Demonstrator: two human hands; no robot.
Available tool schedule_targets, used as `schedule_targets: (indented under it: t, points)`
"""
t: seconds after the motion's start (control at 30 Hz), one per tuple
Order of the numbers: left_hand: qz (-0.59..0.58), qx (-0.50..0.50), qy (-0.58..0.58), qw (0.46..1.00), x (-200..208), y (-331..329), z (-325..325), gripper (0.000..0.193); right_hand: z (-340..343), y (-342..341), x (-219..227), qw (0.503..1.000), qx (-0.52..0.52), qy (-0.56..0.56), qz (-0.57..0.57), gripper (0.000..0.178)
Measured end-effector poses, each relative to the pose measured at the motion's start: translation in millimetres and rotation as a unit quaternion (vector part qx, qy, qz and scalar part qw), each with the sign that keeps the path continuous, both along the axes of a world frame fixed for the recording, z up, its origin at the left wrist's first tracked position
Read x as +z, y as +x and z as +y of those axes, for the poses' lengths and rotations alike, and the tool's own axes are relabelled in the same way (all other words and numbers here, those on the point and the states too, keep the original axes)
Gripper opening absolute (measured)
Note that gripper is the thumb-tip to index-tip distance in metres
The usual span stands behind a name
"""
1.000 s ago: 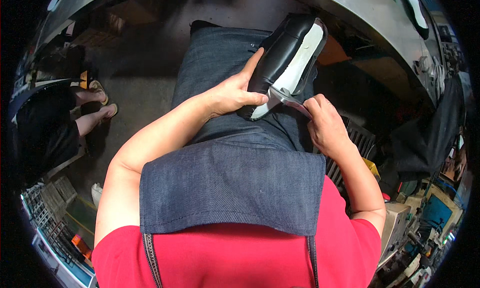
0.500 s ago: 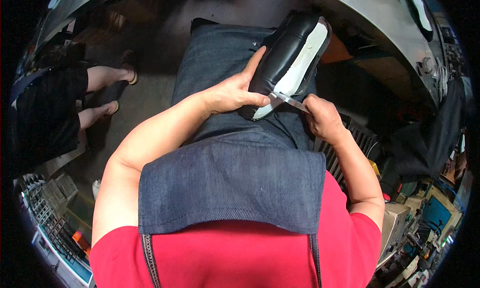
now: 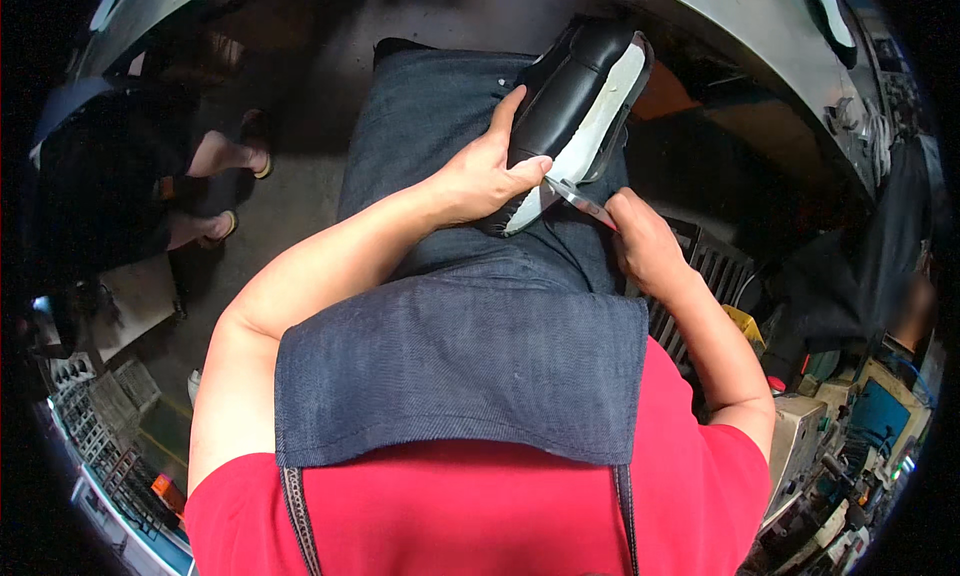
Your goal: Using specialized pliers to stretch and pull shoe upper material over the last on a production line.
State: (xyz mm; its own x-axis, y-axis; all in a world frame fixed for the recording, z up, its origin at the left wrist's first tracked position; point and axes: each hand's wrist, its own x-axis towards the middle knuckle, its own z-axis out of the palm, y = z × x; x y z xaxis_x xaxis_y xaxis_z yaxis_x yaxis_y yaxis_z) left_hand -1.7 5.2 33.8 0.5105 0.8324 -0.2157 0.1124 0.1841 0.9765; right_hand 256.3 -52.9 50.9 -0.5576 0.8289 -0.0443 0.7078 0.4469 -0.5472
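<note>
A black leather shoe upper (image 3: 562, 116) lies across my aproned lap, tilted on its side. A pale strip of its underside (image 3: 612, 98) faces right, edged by dark leather. My left hand (image 3: 482, 181) is closed round the shoe's near left side, index finger stretched along it and thumb pressed near the pale strip. In my right hand (image 3: 650, 241) is a slim silver hand tool (image 3: 583, 201) with a little red by the grip. Its tip touches the shoe's edge just beside my left thumb. Whether that tip is a blade or jaws I cannot tell.
A metal bench (image 3: 745, 36) curves along the far side, with another dark shoe piece (image 3: 832, 21) at far right. Slatted grating (image 3: 715, 276) and cluttered equipment (image 3: 850, 446) lie to my right. On the left, a person's legs (image 3: 215, 156) stand on the floor near racks (image 3: 110, 406).
The shoe has turned slightly in my left hand, and the left thumb has shifted up along its edge. The tool stays at the near part. At left, the other person has moved a little.
</note>
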Motion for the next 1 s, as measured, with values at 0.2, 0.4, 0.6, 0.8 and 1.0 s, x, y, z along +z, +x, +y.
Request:
schedule_targets:
  t: [0.2,0.4,0.6,0.8,1.0]
  points:
    - [0.110,0.018,0.007,0.994,8.2,5.9,0.2,0.089,-26.8,-0.1,11.0,0.991,-0.091,-0.083,0.060,0.025]
    - [0.048,0.002,0.038,0.998,-2.3,1.4,-1.9,0.114,-19.0,-30.4,15.4,0.964,-0.163,-0.096,0.187,0.021]
    - [0.012,-0.040,0.024,0.999,-1.2,-10.6,-3.0,0.119,-7.0,-30.3,12.5,0.985,-0.143,-0.075,0.066,0.018]
    - [-0.057,-0.036,-0.058,0.996,6.3,-12.6,-4.2,0.121,-12.0,-40.5,11.1,0.982,-0.155,-0.072,0.086,0.015]
    - [-0.042,-0.044,-0.058,0.996,1.8,-15.3,-3.6,0.120,-20.4,-31.6,21.7,0.979,-0.178,-0.076,0.062,0.019]
